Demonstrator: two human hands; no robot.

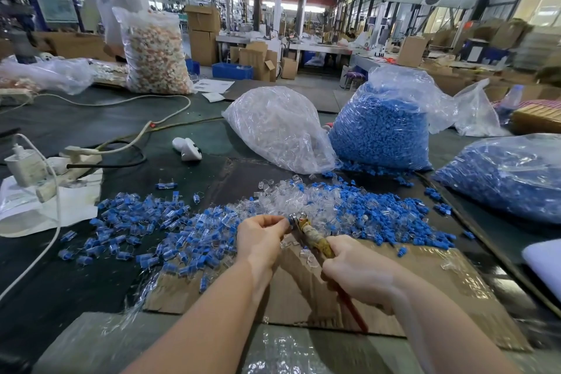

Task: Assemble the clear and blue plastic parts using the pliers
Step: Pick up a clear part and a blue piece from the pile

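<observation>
Blue and clear plastic parts (303, 203) are heaped on the bench (76, 267); one is pinched by the left hand (261, 237) at the pliers (315, 237), gripped by the right hand (355, 270). Three bags (379, 124) are seen behind.

A: We have a dark green table (76, 276), with a flattened cardboard sheet (425, 282) at the near edge.

B: On that we see a loose heap of clear parts (285, 196), loose blue parts (391, 215) to its right, and assembled blue-and-clear pieces (145, 222) spread to the left.

A: Behind we have a bag of clear parts (282, 127), a bag of blue parts (382, 127) touching it, and another blue bag (510, 176) far right.

B: At left we note a power strip (73, 167), a white cable (121, 100), a pump bottle (25, 165) and white sheets (27, 215).
</observation>
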